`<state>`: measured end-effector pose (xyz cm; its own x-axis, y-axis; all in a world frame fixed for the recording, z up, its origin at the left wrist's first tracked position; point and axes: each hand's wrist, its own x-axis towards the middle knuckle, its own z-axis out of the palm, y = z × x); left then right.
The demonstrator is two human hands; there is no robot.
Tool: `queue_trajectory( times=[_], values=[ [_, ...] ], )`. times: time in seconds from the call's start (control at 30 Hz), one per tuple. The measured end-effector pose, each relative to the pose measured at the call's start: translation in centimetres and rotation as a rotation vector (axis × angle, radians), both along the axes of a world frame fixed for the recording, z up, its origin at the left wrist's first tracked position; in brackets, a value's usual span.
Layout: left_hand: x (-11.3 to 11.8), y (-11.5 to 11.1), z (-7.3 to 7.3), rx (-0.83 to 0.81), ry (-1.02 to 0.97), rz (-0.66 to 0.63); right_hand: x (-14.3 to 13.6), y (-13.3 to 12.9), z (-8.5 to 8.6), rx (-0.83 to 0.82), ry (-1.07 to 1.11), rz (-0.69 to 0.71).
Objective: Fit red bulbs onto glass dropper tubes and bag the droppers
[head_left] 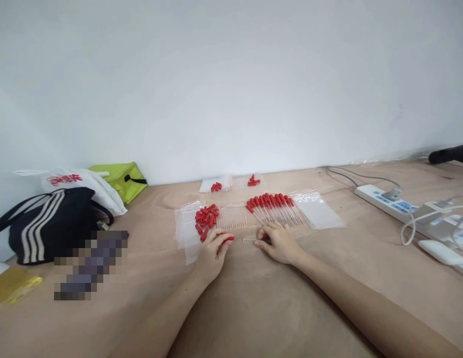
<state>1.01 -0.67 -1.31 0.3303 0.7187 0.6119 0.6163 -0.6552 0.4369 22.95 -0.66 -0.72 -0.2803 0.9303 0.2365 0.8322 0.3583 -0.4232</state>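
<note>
Between its fingertips my left hand (pixel 215 249) pinches a red rubber bulb (pixel 230 238). My right hand (pixel 279 243) is closed on a thin clear tube (pixel 249 240), whose free end points left toward the bulb; a small gap separates the two. Beyond my left hand lies a pile of loose red bulbs (pixel 206 218) on clear plastic bags (pixel 182 223). A row of bare clear tubes (pixel 233 217) lies to its right. Several tubes with red bulbs on their ends (pixel 270 200) are lined up beyond my right hand, beside another clear bag (pixel 319 211).
Small groups of red bulbs (pixel 216 187) lie farther back near the wall. At left are a black striped bag (pixel 48 223), a white plastic bag (pixel 93 186), a lime-green bag (pixel 114 179) and a yellow packet (pixel 15 286). A power strip (pixel 384 201) with cables and a white case (pixel 441 251) are at right.
</note>
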Motion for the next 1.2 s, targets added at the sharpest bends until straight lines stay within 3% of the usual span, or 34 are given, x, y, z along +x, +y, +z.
queue_trajectory(
  times=[0.13,0.37,0.77,0.9,1.2],
  values=[
    [0.3,-0.2,0.6,-0.006,0.048,-0.009,-0.3,-0.1,-0.4,0.023,-0.024,-0.029],
    [0.5,-0.5,0.8,-0.056,0.155,0.016,-0.8,-1.1,-0.5,0.043,0.203,0.051],
    [1.0,-1.0,0.9,-0.114,0.003,-0.147,-1.0,-1.0,-0.4,-0.071,0.311,0.125],
    [0.9,-1.0,0.5,-0.102,0.020,-0.178,-0.8,-0.9,-0.3,-0.088,0.299,0.141],
    [0.8,-1.1,-0.3,-0.013,0.211,-0.175,-0.4,-1.4,0.0,0.069,0.156,0.172]
  ],
)
